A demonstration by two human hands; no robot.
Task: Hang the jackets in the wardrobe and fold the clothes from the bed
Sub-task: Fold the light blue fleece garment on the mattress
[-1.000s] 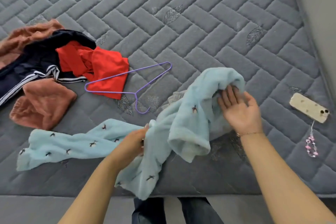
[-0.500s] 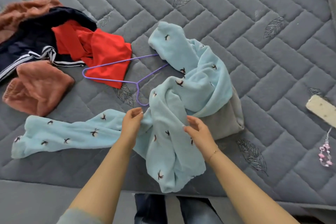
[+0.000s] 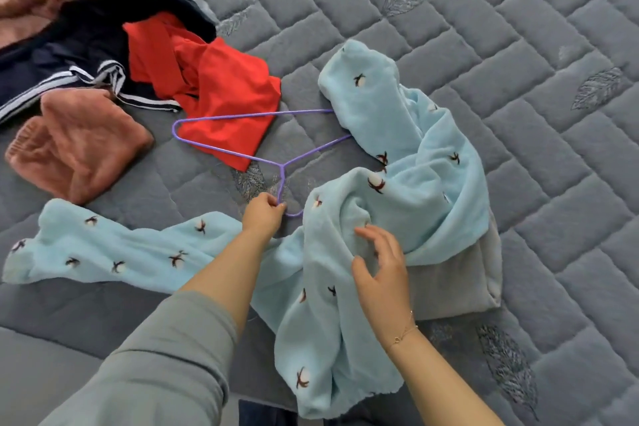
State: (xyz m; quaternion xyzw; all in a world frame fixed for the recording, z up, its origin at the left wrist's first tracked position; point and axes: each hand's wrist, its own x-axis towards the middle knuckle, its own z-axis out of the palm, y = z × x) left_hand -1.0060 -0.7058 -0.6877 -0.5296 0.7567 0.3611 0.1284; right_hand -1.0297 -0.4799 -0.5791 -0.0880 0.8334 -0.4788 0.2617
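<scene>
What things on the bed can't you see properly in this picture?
All in the head view:
- Purple hanger: its right end is tucked under the light blue garment.
- Grey cloth: mostly covered by the blue garment, so I cannot tell what it is.
- Navy striped garment and fuzzy pink garment: cut off by the left edge.
- Left hand: fingertips curl at the hanger's hook; exact grip unclear.
</scene>
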